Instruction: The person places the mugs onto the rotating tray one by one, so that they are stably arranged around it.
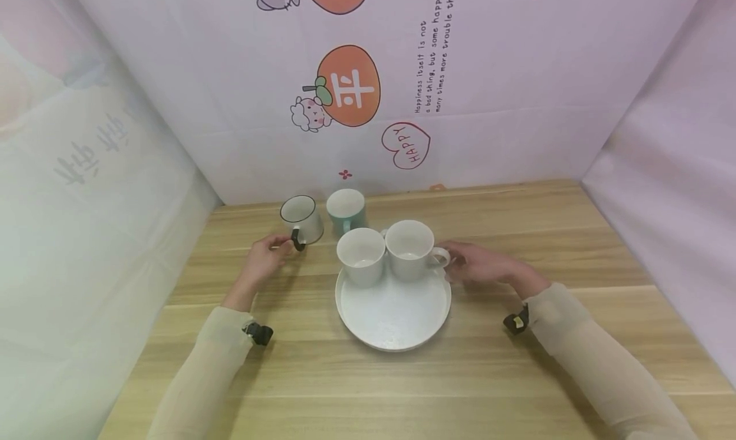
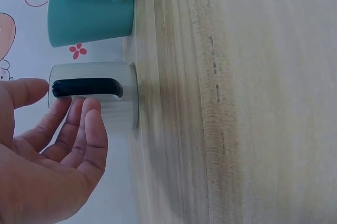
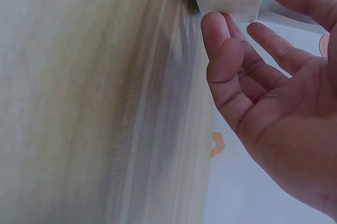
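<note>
My left hand [image 1: 269,258] is at the black handle [image 2: 87,87] of a white mug with a dark rim [image 1: 302,219]. In the left wrist view the thumb stands apart and the bent fingers lie close beside the handle, without closing round it. My right hand [image 1: 477,261], blurred in the head view, is at the right edge of a round white tray [image 1: 397,325], next to the handle of a white mug [image 1: 409,251]. The right wrist view has its fingertips by a white side surface, thumb spread away. A second white mug [image 1: 363,261] stands beside the first on the tray.
A teal mug with a white inside [image 1: 347,215] stands behind the tray, near the back wall. The wooden table [image 1: 322,389] is bordered by printed cloth [image 1: 489,108] at the back and sides. Black wrist cameras [image 1: 259,333] sit on both cuffs.
</note>
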`<state>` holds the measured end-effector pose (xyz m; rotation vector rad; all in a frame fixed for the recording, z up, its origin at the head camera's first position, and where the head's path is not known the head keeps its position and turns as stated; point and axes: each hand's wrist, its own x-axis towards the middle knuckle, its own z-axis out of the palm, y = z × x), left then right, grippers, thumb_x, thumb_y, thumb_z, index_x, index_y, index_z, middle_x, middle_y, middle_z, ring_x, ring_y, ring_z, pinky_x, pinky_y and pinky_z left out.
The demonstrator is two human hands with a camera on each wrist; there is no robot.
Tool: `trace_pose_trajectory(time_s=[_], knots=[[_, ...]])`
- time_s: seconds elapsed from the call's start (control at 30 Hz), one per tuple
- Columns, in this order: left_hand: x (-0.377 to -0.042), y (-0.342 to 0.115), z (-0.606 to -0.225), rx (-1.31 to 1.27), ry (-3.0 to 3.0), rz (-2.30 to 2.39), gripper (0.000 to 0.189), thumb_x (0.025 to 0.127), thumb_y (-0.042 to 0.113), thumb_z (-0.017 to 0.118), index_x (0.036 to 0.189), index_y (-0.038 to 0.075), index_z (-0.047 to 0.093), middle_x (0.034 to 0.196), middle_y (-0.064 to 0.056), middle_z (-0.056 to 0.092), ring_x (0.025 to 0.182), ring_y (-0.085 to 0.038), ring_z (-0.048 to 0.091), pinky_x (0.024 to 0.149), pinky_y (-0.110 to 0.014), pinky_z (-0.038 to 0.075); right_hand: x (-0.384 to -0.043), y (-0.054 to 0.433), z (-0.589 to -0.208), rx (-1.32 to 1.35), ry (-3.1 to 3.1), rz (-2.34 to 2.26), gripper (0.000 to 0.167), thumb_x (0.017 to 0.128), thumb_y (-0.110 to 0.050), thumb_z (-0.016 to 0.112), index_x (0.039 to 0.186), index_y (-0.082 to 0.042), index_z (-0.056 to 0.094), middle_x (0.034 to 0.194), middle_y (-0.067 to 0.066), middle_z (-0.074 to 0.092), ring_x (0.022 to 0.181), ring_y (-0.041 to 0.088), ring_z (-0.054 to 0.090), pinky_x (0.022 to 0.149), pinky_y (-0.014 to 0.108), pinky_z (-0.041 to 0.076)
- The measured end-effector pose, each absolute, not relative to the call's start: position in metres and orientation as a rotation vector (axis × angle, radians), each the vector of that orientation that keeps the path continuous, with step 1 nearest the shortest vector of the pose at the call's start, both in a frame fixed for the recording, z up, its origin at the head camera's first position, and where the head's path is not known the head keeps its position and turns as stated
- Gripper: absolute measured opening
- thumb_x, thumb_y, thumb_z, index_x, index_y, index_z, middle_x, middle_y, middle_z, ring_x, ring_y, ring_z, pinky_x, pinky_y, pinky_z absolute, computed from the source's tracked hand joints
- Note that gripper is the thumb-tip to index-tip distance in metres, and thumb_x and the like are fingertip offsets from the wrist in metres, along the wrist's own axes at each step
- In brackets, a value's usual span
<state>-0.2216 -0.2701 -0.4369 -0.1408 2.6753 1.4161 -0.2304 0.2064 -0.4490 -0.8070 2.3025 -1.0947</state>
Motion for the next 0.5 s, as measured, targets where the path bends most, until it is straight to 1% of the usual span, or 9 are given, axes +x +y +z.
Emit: trace_pose_trajectory(time_s=[0.1,0.2,0.27,0.33,0.5], knots=[[-0.2217,-0.2692,-0.4369,-0.14,2.668,1.423,0.045,0.105,0.035,0.05,0.139,0.005,0.054,0.138,-0.019,0.058,0.123,-0.034,0.06,0.1,-0.048,0.054,-0.2288,0.208,-0.4492,-0.818,2.307,-1.096,0.056,0.093,-0.012,0.069,0.145,-0.016,0.047,0.134,0.013,0.06,0.114,0.028,0.059,0.093,0.042,0.051],[-0.2227,-0.2692,-0.4374,-0.136,2.655,1.443,0.046,0.105,0.035,0.05,0.139,0.004,0.053,0.137,-0.02,0.058,0.122,-0.034,0.061,0.101,-0.049,0.053,-0.2266,0.2103,-0.4488,-0.835,2.314,-1.103,0.057,0.091,-0.013,0.071,0.143,-0.013,0.048,0.133,0.014,0.061,0.116,0.029,0.059,0.099,0.048,0.049],[-0.2236,-0.2694,-0.438,-0.135,2.646,1.46,0.046,0.105,0.034,0.05,0.139,0.003,0.053,0.137,-0.021,0.058,0.121,-0.035,0.061,0.1,-0.05,0.053,-0.2254,0.2115,-0.4486,-0.835,2.316,-1.105,0.057,0.09,-0.014,0.073,0.141,-0.011,0.049,0.131,0.014,0.061,0.115,0.028,0.059,0.101,0.049,0.049],[-0.2246,-0.2697,-0.4386,-0.134,2.636,1.478,0.046,0.105,0.033,0.05,0.139,0.002,0.053,0.136,-0.021,0.059,0.121,-0.036,0.062,0.1,-0.051,0.053,-0.2246,0.2124,-0.4485,-0.835,2.304,-1.114,0.058,0.089,-0.015,0.074,0.14,-0.009,0.048,0.128,0.015,0.061,0.113,0.028,0.061,0.099,0.047,0.051],[-0.2265,-0.27,-0.4407,-0.137,2.625,1.486,0.047,0.105,0.034,0.049,0.139,0.001,0.053,0.133,-0.023,0.06,0.12,-0.037,0.062,0.1,-0.051,0.053,-0.2232,0.2127,-0.449,-0.805,2.278,-1.129,0.063,0.086,-0.018,0.078,0.14,-0.007,0.047,0.123,0.017,0.062,0.105,0.025,0.065,0.09,0.033,0.054]])
